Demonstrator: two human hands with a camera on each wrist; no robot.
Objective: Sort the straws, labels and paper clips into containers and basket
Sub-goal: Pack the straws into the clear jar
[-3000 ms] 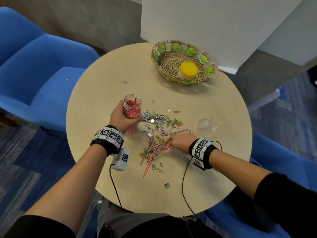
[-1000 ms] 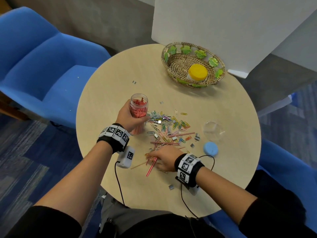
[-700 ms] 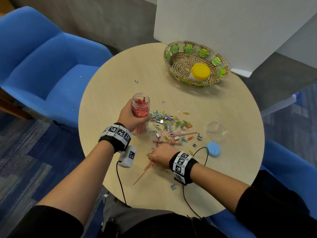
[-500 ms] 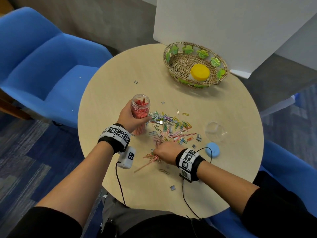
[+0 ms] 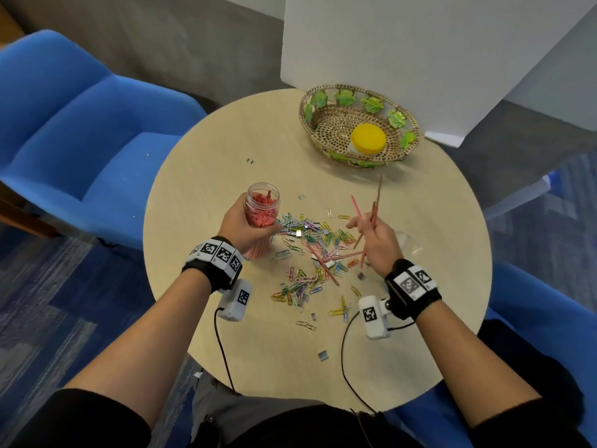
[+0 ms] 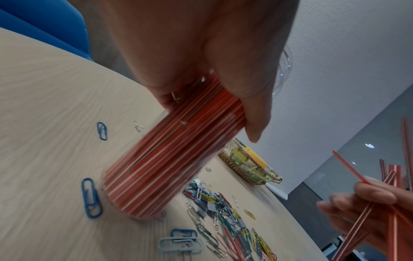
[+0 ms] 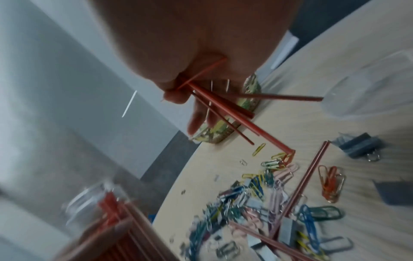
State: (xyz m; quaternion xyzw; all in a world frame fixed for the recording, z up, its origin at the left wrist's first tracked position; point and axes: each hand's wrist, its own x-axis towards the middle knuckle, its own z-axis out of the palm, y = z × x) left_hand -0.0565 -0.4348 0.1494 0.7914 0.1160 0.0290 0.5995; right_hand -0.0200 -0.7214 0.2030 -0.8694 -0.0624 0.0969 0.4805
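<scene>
My left hand (image 5: 245, 231) grips a clear jar (image 5: 262, 205) packed with red straws, standing on the round table (image 5: 206, 189); the same jar (image 6: 170, 151) fills the left wrist view. My right hand (image 5: 374, 234) is lifted above the table and holds several red straws (image 5: 374, 208), their ends pointing up and away; the held straws (image 7: 225, 109) cross in the right wrist view. Between the hands lies a pile of coloured paper clips (image 5: 310, 234), small grey clips and a few loose straws (image 5: 326, 263).
A woven basket (image 5: 323, 101) at the far side holds a yellow-lidded jar (image 5: 368, 139). An empty clear container (image 7: 371, 88) lies right of the pile, partly behind my right hand. Blue chairs (image 5: 80, 124) flank the table. Stray clips (image 5: 323, 355) lie near the front edge.
My right hand gathered straws off the table near the front of the pile and raised them, ends now pointing upward. The left hand kept holding the jar in place.
</scene>
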